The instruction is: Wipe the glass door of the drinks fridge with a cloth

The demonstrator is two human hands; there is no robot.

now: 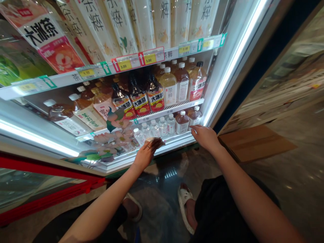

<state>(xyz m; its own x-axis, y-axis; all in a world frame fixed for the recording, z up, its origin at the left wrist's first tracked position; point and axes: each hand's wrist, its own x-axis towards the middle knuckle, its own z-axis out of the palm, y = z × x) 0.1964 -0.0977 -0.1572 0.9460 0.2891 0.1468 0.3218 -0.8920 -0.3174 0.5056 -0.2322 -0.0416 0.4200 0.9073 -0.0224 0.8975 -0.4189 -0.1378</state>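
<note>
Our bare forearms reach up from the bottom of the view, with black shorts (217, 209) and a white sandal (184, 206) below them on a dark, glossy floor (162, 175). Our left hand (146, 155) stretches over the lowest shelf (174, 141) of a lit drinks cooler, fingers (154, 144) extended across a pale, blurred item (155, 139) at the shelf's front edge; whether they grip it, we cannot tell. Our right hand (205, 137) is open and well apart from the left, its fingertips (192, 130) just beside squat brown bottles (182, 122) near the right end of that shelf, with no hold showing. Between the hands, small water bottles (155, 129) stand in a row behind the front lip. (A flowery print (113, 135) covers the shelf's left part, though we cannot tell what it is printed on.) Above, tall tea bottles (138, 98) labelled 大冰茶 crowd the middle shelf, and yellow 3.00 price tags (150, 59) line the rail over them. To our right, a flat cardboard sheet (255, 143) lies on the floor, and at lower left runs a red frame (50, 179).
</note>
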